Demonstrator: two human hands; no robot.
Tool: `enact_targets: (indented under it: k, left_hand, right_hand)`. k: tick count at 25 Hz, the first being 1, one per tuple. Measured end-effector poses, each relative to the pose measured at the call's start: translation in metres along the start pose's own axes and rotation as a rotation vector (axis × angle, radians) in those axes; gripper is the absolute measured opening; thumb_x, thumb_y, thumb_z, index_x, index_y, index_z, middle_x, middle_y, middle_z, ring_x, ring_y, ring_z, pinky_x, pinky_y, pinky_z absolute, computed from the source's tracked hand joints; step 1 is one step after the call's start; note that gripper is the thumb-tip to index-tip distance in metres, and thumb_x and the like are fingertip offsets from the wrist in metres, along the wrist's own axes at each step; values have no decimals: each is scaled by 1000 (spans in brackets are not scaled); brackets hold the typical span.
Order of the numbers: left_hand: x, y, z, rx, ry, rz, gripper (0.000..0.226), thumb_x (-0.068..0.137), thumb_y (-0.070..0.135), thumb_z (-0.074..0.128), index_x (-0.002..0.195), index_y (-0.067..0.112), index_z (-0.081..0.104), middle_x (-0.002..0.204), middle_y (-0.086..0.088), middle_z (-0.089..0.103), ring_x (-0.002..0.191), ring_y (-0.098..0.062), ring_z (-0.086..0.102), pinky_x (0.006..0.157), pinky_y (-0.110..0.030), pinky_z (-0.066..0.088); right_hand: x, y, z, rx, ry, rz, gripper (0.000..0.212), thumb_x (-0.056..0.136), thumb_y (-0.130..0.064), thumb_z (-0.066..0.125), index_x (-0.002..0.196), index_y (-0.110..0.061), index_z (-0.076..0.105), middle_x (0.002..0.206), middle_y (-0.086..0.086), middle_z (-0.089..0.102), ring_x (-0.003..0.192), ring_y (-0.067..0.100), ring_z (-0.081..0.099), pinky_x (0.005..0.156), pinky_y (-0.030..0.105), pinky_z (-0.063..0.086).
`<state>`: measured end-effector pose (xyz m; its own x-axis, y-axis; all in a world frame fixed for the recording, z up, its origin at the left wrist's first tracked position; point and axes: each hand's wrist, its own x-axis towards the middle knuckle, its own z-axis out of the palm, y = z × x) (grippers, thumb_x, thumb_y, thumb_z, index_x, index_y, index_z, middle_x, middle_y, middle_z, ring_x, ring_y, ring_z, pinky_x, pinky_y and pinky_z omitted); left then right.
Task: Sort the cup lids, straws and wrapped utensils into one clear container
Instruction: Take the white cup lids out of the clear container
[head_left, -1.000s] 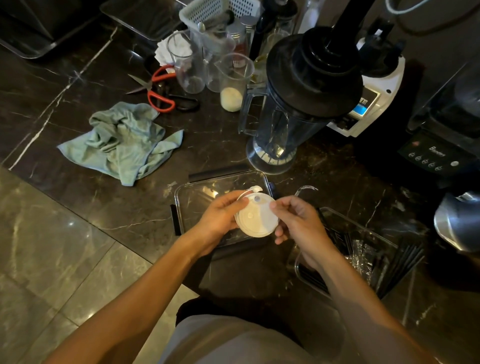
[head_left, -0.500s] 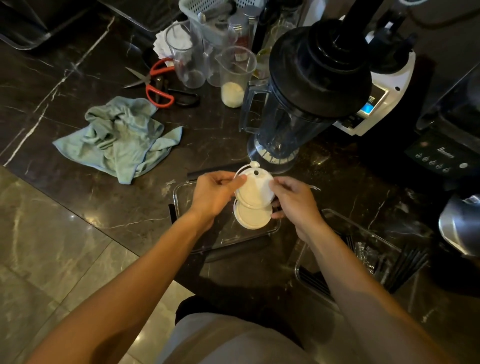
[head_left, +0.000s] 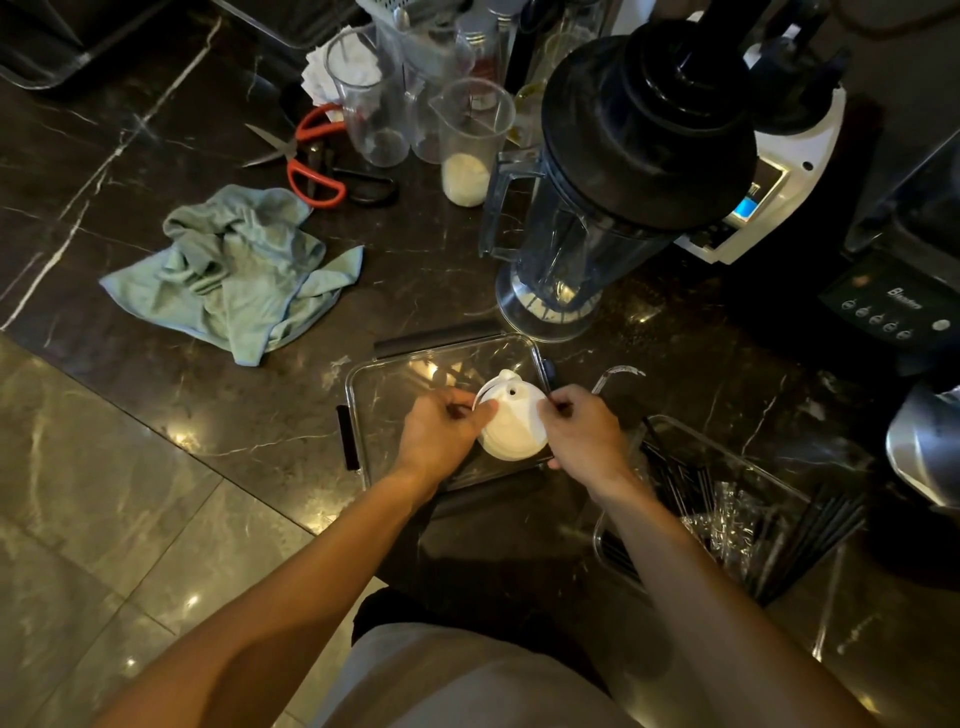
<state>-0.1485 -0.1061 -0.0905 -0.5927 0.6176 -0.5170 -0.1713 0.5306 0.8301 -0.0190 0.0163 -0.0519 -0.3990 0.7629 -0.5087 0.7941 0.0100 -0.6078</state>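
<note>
We grip the white cup lids (head_left: 511, 426) with both hands, left hand (head_left: 441, 434) and right hand (head_left: 584, 436), above the clear container (head_left: 374, 387) near the blender jar (head_left: 582, 208).

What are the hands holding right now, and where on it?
Both hold the white cup lids by opposite rims: left hand on the left edge, right hand on the right edge.
</note>
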Motion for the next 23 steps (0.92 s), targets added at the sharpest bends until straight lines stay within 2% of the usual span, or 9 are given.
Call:
enact_targets:
  k: [4, 7, 9, 11, 14, 17, 20, 23]
  left_hand:
    - [0, -1, -2, 10, -14, 17, 21, 92, 34, 75, 105, 19, 78, 97, 3, 77, 94, -12, 72, 86, -34, 60]
    - [-2, 3, 0, 45, 9, 68, 15, 92, 36, 74, 100, 23, 75, 93, 5, 75, 89, -10, 71, 82, -31, 59]
    - [-3, 6, 2, 48, 45, 88, 14, 91, 36, 76, 97, 23, 75, 89, 6, 75, 86, -9, 71, 79, -29, 58]
    - [-2, 7, 3, 46, 57, 74, 17, 90, 37, 77, 98, 22, 77, 89, 6, 75, 86, -8, 71, 80, -31, 59]
    - [0, 7, 5, 71, 30, 66, 18, 90, 38, 77, 98, 21, 77, 92, 5, 76, 89, -11, 72, 83, -36, 61]
    - [1, 10, 4, 87, 16, 47, 17, 90, 35, 76, 98, 21, 76, 93, 5, 76, 90, -10, 72, 83, -34, 60]
    - [4, 11, 1, 122, -15, 41, 21, 90, 35, 77, 104, 19, 76, 95, 3, 76, 92, -11, 72, 86, -36, 60]
    - [8, 8, -3, 145, -20, 19, 32, 88, 37, 79, 113, 18, 72, 101, 1, 75, 95, -16, 72, 85, -44, 63]
  right_hand:
    - [2, -1, -2, -58, 3, -40, 7, 101, -36, 56, 97, -32, 59, 92, -15, 61, 90, 19, 68, 78, 49, 63]
    - [0, -1, -4, -61, 44, -52, 6, 102, -36, 55, 98, -32, 59, 92, -13, 63, 89, 17, 69, 78, 48, 63]
    - [0, -1, -6, -46, 51, -39, 5, 103, -35, 56, 102, -32, 59, 91, -17, 59, 90, 15, 68, 79, 45, 63]
    - [1, -2, -7, -49, 39, -10, 13, 103, -35, 56, 110, -27, 64, 90, -18, 57, 92, 15, 69, 80, 45, 63]
    - [3, -2, -5, -116, 10, 35, 23, 104, -34, 54, 118, -20, 65, 94, -10, 59, 92, 19, 70, 80, 45, 63]
    - [3, -3, -3, -135, -2, 68, 25, 104, -32, 54, 122, -18, 65, 101, -5, 62, 92, 20, 71, 80, 44, 63]
    - [3, -3, -5, -108, -11, 79, 27, 104, -31, 56, 126, -16, 63, 106, -3, 62, 86, 17, 71, 71, 39, 66]
    - [4, -2, -7, -78, -34, 88, 32, 103, -29, 61, 131, -14, 62, 117, 1, 65, 80, 14, 71, 64, 33, 66]
